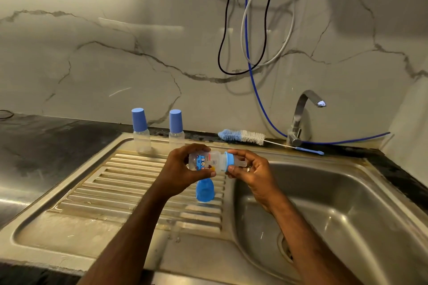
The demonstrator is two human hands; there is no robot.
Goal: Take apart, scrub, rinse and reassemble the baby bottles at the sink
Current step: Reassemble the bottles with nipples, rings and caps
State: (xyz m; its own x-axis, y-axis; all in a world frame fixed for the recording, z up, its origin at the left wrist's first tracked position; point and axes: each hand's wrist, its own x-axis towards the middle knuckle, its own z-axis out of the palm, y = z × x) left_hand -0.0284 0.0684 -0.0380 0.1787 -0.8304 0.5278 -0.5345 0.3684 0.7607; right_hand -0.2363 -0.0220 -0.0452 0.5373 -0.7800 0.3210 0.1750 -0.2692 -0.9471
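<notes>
Over the drainboard (111, 183), the left hand (183, 169) grips a printed baby bottle (206, 162) sideways, its teat pointing to 3 o'clock, while right hand (252, 171) fingers (234, 152) pinch its blue collar (229, 161).

Held baby bottle (206, 162): clear w/ blue, orange & red cartoon print, blue collar ring (229, 162), clear nipple (240, 163). Loose cap (205, 190) blue. 2 standing bottles (141, 131) (176, 128): clear, blue caps. Bottle brush (243, 136): blue & white bristles, blue handle. Sink (347, 203) steel grey; counter (46, 136) black; wall (115, 53) pale marble, dark veins.
</notes>
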